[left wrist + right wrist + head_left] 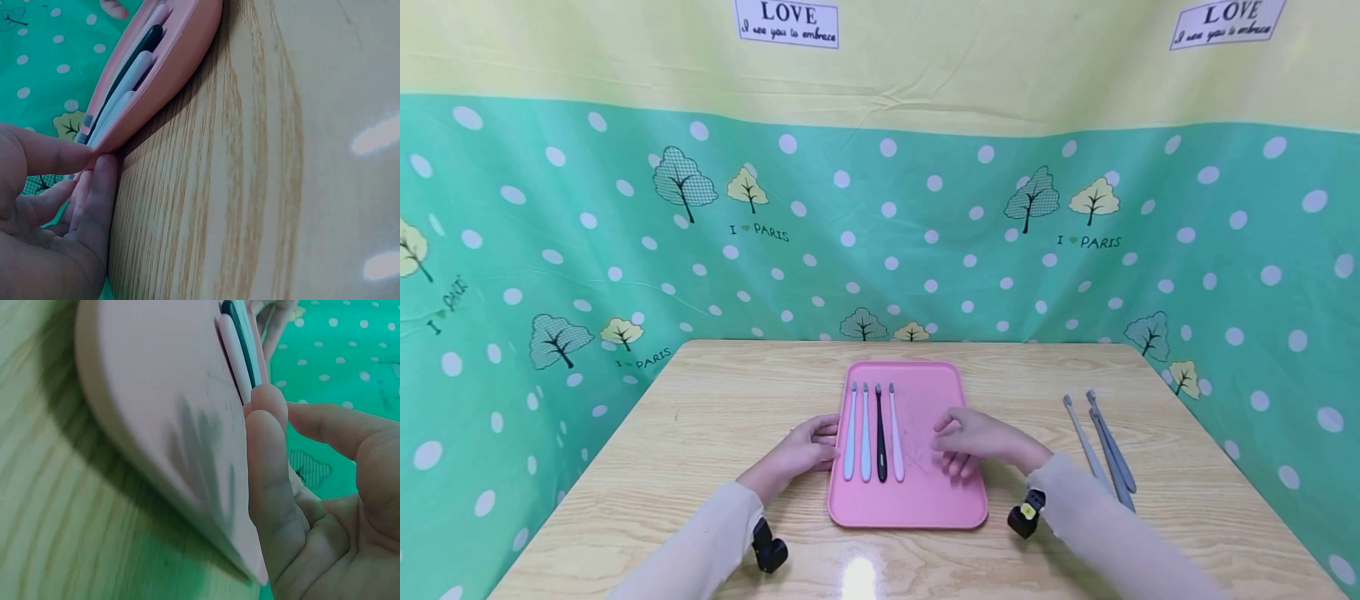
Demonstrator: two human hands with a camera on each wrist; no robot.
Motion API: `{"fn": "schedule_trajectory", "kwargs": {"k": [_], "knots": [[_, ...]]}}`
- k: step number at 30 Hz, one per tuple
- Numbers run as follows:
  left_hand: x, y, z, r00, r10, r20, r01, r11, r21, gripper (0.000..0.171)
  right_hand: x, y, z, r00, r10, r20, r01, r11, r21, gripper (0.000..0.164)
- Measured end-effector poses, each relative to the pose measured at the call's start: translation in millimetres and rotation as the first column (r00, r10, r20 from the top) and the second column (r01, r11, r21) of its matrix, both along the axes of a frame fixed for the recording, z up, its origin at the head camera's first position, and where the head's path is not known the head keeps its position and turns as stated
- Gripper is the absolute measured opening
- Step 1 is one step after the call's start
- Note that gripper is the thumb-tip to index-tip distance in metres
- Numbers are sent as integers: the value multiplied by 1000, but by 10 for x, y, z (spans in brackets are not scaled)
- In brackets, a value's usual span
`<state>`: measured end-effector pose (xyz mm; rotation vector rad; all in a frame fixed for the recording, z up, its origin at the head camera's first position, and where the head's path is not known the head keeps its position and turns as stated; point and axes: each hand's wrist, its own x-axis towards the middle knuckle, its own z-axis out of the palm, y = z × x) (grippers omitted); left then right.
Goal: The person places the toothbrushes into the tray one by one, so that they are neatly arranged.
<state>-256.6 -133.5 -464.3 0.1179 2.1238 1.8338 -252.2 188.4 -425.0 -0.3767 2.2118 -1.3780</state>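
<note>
A pink tray [910,506] lies on the table. Along its left half several toothbrushes stand in a row, heads toward the far side: a light blue toothbrush [850,446], another light blue toothbrush [866,446], a black toothbrush [882,454] and a pink toothbrush [897,450]. My left hand [806,447] pinches the tray's left rim between thumb and fingers, as the left wrist view shows. Over the tray's right half hangs my right hand [977,442], fingers loosely bent and holding nothing. Its shadow falls on the tray in the right wrist view.
Three grey-blue toothbrushes lie on the wooden table [730,400] at the right, a lighter toothbrush [1086,437] and two darker ones, including a dark toothbrush [1116,450]; my right sleeve partly covers them. A green polka-dot curtain [925,250] hangs behind.
</note>
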Motion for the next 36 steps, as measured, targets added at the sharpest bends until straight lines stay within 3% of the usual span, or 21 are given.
{"fn": "schedule_trajectory", "kwargs": {"k": [17,31,36], "knots": [[16,9,19,1000,8,1,-8,1000,-15,67,59,689,63,999,-14,-31,14,1000,16,36],[-1,-5,-12,1000,-2,8,2,1000,-13,67,137,1177,127,991,-127,-51,131,988,85,44],[4,-8,-18,1000,-1,5,1,1000,2,67,203,1349,136,988,-133,-77,140,985,99,46]]}}
